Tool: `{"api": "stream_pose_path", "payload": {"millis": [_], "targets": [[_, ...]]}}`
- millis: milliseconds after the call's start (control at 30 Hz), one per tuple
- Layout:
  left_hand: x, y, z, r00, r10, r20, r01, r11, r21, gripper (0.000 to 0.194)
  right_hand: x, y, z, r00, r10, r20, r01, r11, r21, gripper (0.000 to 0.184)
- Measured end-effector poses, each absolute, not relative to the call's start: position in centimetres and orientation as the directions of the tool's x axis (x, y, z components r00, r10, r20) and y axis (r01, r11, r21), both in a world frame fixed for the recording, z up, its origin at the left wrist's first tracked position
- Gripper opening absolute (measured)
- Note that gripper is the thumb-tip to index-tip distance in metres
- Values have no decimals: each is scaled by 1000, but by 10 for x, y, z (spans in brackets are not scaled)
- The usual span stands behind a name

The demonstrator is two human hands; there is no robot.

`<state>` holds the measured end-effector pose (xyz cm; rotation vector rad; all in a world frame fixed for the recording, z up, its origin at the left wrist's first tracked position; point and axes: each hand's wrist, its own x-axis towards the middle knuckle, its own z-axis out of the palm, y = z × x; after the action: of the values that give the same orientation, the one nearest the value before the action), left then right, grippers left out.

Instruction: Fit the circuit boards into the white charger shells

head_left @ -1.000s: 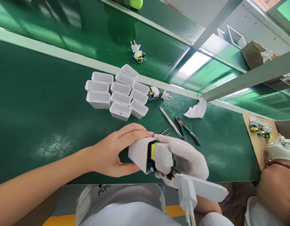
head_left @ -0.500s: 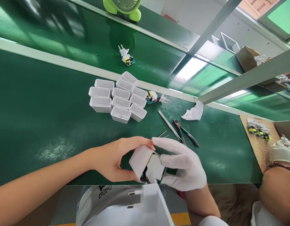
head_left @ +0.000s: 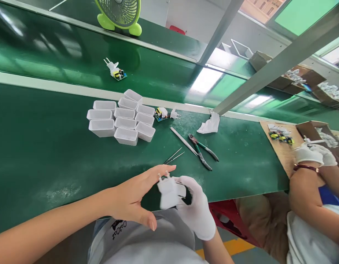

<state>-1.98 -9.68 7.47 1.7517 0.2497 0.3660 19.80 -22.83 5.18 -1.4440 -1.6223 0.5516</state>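
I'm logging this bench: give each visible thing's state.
White plastic cases: open, upright, clustered.
Green-handled metal pliers: flat, handles spread.
Silver metal tweezers: lying flat.
Green circuit board beside the cases: uncased.
Brown cardboard box: open.
Green plastic fan: upright, spinning unclear.
White two-pin plug: held, pins up.
Bare left hand: open, fingers spread.
White-gloved right hand: closed on that plug.

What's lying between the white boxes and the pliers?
Tweezers, lying at a slant between the boxes and the pliers, as the head view shows.
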Motion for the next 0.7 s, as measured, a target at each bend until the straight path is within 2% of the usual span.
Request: {"api": "stream_pose_path", "payload": {"millis": [100,200,333,400,500,600,700], "targets": [[-13,-103,78,908,418,24,37,-137,990,102,198,-228,45,76,955,285,591,187,-785,44],[-6,-110,87,875,484,-1,78,-139,987,87,201,-226,44,57,959,278,657,173,-733,37],[2,-116,98,836,549,8,87,-147,985,65,203,-223,45,-69,884,463,724,363,-586,36],[6,-117,101,828,560,26,62,-136,989,62,203,-221,47,-43,884,466,699,359,-618,38],[11,-116,104,809,586,41,50,-138,989,57,205,-220,50,-25,935,354,632,289,-719,40],[15,-115,105,788,611,79,45,-186,982,44,209,-222,47,-102,890,444,655,396,-644,42],[17,-114,104,784,605,138,34,-263,964,35,211,-223,41,-106,878,466,664,411,-624,41]]}}
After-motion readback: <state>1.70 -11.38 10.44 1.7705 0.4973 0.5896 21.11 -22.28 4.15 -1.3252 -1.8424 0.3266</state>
